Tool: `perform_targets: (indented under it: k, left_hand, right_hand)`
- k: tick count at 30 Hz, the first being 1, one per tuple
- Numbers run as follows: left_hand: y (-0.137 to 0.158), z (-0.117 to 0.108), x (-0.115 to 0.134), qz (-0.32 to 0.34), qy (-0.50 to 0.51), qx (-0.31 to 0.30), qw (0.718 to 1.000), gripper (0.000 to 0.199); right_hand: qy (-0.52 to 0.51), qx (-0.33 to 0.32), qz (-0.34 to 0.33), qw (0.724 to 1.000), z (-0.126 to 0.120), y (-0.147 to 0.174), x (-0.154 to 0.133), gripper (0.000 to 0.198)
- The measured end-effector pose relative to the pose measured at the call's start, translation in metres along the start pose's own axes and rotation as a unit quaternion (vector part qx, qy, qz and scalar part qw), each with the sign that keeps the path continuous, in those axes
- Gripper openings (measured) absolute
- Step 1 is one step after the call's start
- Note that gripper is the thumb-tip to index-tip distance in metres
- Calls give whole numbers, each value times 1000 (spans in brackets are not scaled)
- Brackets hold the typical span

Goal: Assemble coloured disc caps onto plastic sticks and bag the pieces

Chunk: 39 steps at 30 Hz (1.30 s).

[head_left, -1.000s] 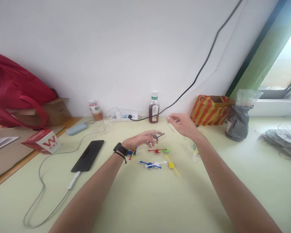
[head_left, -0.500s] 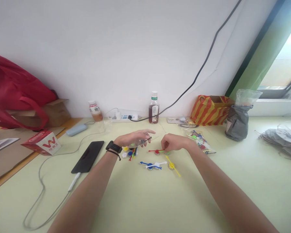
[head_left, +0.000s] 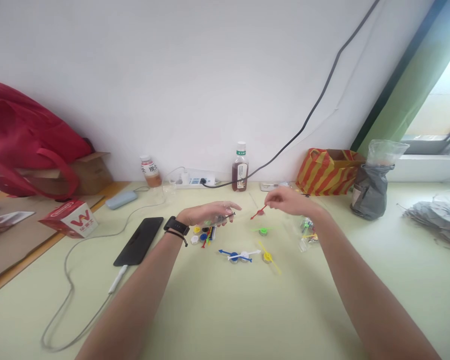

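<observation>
My right hand pinches one end of a red arrow spinner, lifted off the table and tilted. My left hand has its fingers bent around a small spinner with a black arrow, partly hidden by the palm. Below and left of it lie loose coloured discs and a bunch of arrows. A green arrow spinner lies between the hands. Closer to me are a blue spinner, a white spinner touching it, and a yellow spinner.
By my right wrist is a clear bag of coloured parts. A tea bottle and a power strip stand by the wall. A phone with its cable lies left; a striped bag stands right.
My right hand has moved up and right, carrying the red spinner away from the table. The green spinner now shows uncovered. My left hand has stayed almost still.
</observation>
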State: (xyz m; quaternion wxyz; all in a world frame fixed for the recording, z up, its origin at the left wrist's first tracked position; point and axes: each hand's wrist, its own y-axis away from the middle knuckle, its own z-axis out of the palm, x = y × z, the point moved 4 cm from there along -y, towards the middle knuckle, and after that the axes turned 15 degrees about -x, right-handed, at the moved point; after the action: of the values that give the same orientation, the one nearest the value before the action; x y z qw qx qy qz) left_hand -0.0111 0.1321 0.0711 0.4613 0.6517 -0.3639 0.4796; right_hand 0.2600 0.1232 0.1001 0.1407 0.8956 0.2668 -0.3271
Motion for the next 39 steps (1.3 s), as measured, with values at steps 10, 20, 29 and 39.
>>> perform_targets:
  k: [10, 20, 29, 39]
  left_hand:
    - [0, 5, 8, 50, 14, -17, 998, 51]
    - [-24, 26, 14, 110, 57, -36, 992, 44]
    - [-28, 28, 8, 102, 75, -46, 991, 49]
    - [-28, 28, 6, 90, 89, -40, 991, 51]
  right_hand:
    - [-179, 184, -74, 964, -39, 34, -14, 44]
    - [-68, 114, -49, 990, 5, 0, -47, 26]
    - [-30, 103, -53, 993, 11, -4, -50, 15]
    - [-31, 78, -65, 994, 18, -6, -62, 38]
